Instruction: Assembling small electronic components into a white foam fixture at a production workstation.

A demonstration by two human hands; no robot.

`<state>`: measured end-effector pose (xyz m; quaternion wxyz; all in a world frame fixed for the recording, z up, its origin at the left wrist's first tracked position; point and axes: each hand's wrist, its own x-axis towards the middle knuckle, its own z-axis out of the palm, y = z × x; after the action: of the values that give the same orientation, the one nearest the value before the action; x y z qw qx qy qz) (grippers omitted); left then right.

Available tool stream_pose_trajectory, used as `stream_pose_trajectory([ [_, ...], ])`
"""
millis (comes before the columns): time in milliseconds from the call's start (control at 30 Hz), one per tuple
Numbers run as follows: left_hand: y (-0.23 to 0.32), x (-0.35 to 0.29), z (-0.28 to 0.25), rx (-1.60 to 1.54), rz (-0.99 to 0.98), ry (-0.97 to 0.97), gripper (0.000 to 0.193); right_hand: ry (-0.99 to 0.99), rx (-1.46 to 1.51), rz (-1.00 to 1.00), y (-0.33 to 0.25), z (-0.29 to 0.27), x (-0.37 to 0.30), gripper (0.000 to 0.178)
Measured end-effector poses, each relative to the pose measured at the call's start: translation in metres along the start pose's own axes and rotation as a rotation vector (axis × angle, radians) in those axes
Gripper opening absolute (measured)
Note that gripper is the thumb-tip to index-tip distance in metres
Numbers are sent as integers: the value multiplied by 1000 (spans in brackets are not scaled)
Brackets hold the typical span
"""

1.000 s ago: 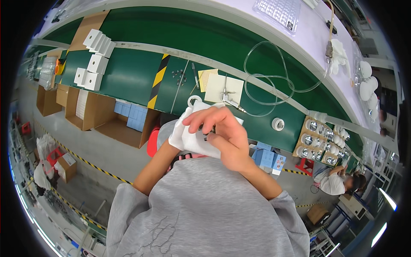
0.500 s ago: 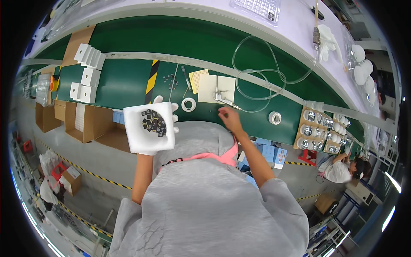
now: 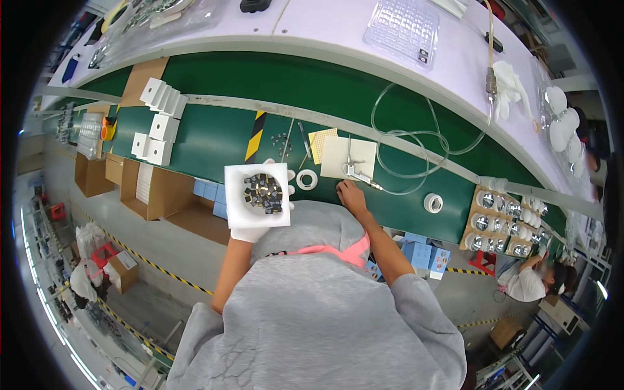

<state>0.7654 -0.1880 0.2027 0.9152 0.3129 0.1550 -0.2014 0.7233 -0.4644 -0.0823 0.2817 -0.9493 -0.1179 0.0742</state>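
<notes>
My left hand (image 3: 249,234), in a white glove, holds up a square white foam tray (image 3: 235,220) from beneath, its fingertips showing along the right side. In the tray's round hollow lies a heap of small black square parts (image 3: 264,193) with some gold-coloured faces. My bare right hand (image 3: 351,197) rests at the green bench's near edge, fingers bent and pressed together at the surface; whatever they pinch is hidden. Just beyond it, a small metal spray-gun-like tool (image 3: 354,170) with a clear hose (image 3: 406,193) lies on a cream card (image 3: 333,155). A white ring (image 3: 306,172) sits between my hands.
Small dark pieces (image 3: 281,143) and a pen-like tool (image 3: 303,136) lie farther back. White blocks (image 3: 164,128) stand at the left above cardboard boxes (image 3: 156,188). At the right are a white roll (image 3: 433,203), trays of shiny domes (image 3: 481,223) and a seated person (image 3: 523,283).
The view has shifted, so the bench appears lower and farther right. Against the bench, my right hand has moved left and down onto the surface. The foam tray has come slightly toward the white ring.
</notes>
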Motion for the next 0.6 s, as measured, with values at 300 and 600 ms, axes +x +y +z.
stream_pose_trajectory([
  [300,-8,-1,-56,-126,-42,8,76,269,1104,261,-156,-150,40,13],
  [600,19,8,-65,-130,-141,-124,82,233,477,-320,-265,-199,45,25],
])
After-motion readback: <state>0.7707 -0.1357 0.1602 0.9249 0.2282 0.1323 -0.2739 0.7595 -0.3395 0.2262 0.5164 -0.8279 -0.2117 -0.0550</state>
